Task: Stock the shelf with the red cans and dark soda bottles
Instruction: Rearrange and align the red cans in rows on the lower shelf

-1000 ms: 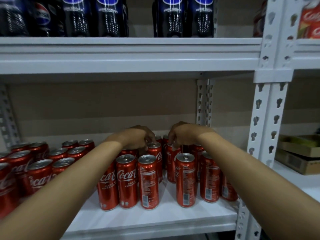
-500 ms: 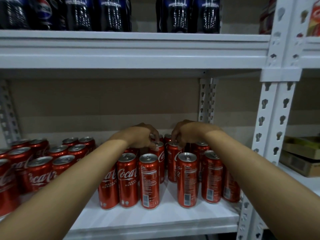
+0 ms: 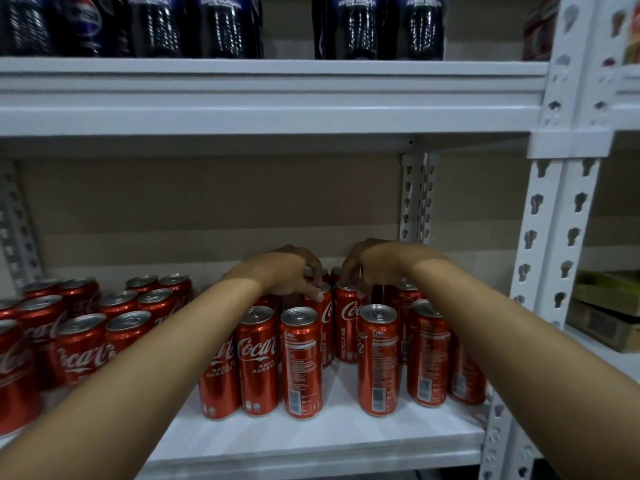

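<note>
Two hands reach in: we see our left hand (image 3: 289, 271) pinching one can (image 3: 321, 327) by its rim, our right hand (image 3: 369, 263) pinching its neighbour (image 3: 347, 323).

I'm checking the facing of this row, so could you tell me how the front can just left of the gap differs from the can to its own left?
The can beside the gap shows its small-print panel and barcode; the can to its left shows the white script logo. The first stands slightly nearer the shelf edge. Both are upright, red, unopened, and untouched; the left hand and right hand work farther back.
</note>
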